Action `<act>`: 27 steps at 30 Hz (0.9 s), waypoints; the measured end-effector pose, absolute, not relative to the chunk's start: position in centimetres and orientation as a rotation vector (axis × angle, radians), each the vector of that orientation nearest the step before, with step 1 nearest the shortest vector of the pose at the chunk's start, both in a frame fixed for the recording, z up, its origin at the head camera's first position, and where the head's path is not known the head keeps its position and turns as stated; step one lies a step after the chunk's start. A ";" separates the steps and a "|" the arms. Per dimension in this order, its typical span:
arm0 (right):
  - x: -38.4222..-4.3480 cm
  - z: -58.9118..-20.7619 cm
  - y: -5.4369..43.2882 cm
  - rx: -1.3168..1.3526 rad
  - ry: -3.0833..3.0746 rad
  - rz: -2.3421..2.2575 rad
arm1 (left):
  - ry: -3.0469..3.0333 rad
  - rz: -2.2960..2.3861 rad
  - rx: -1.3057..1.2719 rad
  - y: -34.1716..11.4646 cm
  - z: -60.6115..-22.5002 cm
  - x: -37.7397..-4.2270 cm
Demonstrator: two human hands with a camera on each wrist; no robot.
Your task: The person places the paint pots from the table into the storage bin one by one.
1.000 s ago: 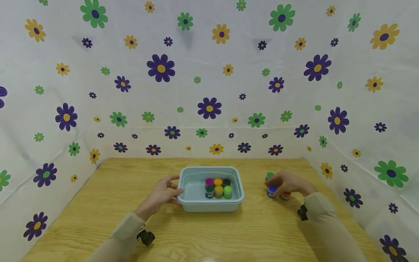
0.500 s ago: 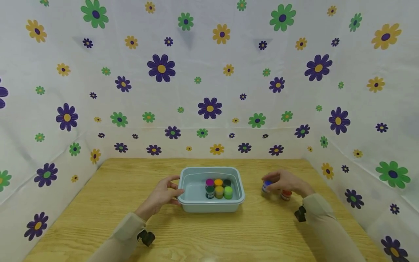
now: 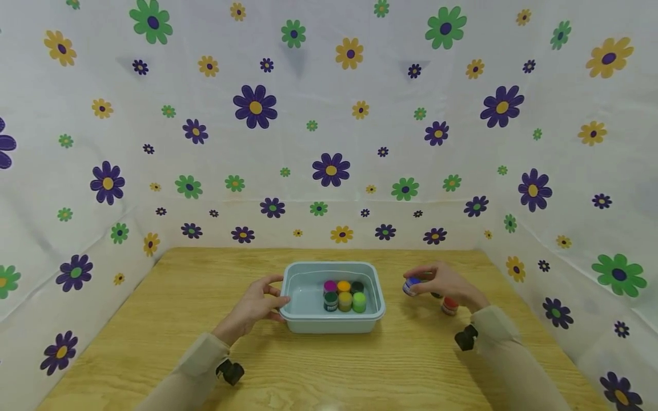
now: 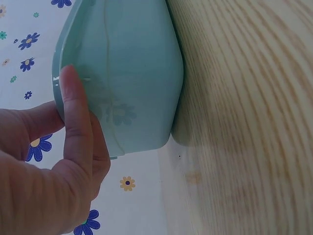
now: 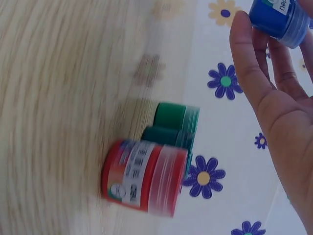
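Observation:
My right hand point(image 3: 444, 283) pinches a blue paint jar point(image 3: 410, 286) between thumb and fingers, lifted above the table to the right of the basin. The same jar shows tilted at the top right of the right wrist view. At the left end of the pale blue plastic basin point(image 3: 334, 326), my left hand point(image 3: 259, 299) grips the rim. Its thumb lies over the edge, and its other fingers are against the outer wall. Inside the basin, several paint jars stand upright in two rows, among them a magenta jar point(image 3: 330, 286) and a light green jar point(image 3: 358, 302).
Below my right hand a red paint jar point(image 5: 142, 178) stands on the table, with a green jar point(image 5: 171, 116) and a dark teal jar point(image 5: 161, 134) behind it. Flower-printed white cloth point(image 3: 329, 131) walls the wooden table point(image 3: 329, 377) at the back and both sides.
My right hand has lifted the blue jar from beside the other jars and carried it left toward the basin. The left hand and the basin stay put.

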State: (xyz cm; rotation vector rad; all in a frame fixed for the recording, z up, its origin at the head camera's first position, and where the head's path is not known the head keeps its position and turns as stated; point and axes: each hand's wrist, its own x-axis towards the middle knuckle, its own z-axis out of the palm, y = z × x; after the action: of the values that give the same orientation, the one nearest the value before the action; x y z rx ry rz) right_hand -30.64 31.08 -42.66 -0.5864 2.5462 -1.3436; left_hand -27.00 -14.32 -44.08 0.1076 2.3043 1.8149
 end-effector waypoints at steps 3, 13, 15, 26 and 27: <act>-30.6 -42.4 30.5 -0.554 2.536 -1.367 | 2.309 1.825 0.118 -14.3 -44.0 -26.9; -30.6 -42.2 27.5 -0.545 2.373 -1.520 | 2.312 1.840 0.105 -14.3 -44.2 -26.9; -30.6 -42.2 26.9 -0.531 2.333 -1.557 | 2.313 1.840 0.099 -14.3 -44.2 -26.9; -30.0 -41.4 24.2 -0.509 2.294 -1.671 | 2.298 1.852 0.087 -14.3 -44.1 -26.8; -29.9 -41.3 23.9 -0.515 2.295 -1.683 | 2.295 1.856 0.091 -14.3 -44.1 -26.8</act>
State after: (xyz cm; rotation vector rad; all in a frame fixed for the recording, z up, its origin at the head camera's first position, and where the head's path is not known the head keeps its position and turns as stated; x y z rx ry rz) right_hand -29.91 23.94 -41.33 -0.5155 2.2950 -1.6829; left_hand -26.82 -14.28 -44.05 0.0910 2.2954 1.8556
